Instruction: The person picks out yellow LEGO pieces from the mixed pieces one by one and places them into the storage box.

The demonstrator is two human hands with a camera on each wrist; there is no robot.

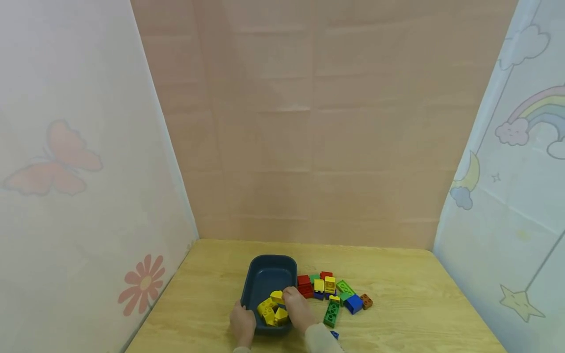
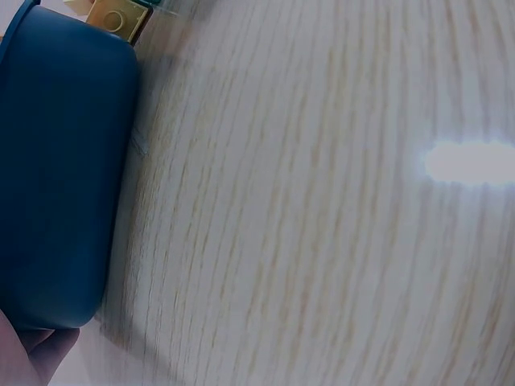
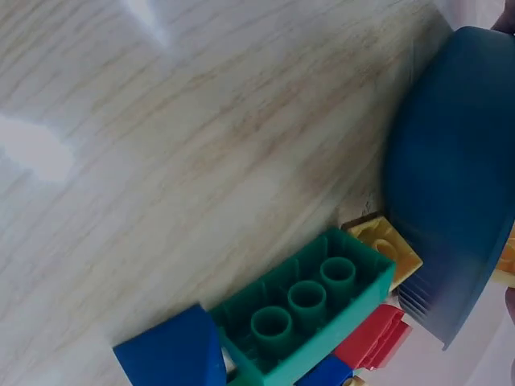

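A dark blue plastic bin (image 1: pixel 250 283) stands on the table with several yellow toy bricks (image 1: pixel 267 309) lying in its near half. My left hand (image 1: pixel 243 323) grips the bin's left rim near the front corner; in the left wrist view only fingers (image 2: pixel 53 354) show at the bin's end. Over the bin's right side, my right hand (image 1: pixel 297 310) pinches a yellow brick (image 1: pixel 276 296) with the fingertips. The right wrist view catches just a sliver of this held brick (image 3: pixel 507 261) at its right edge, beyond the bin's wall (image 3: pixel 451 169).
Right of the bin lies a loose group of bricks: red bricks (image 1: pixel 304 287), yellow bricks (image 1: pixel 330 284), a long green brick (image 1: pixel 332 313), a blue brick (image 1: pixel 353 304) and an orange-brown brick (image 1: pixel 366 301). Another small blue brick (image 1: pixel 335 335) lies by the right sleeve. Decorated panels border the wooden table (image 1: pixel 406 304).
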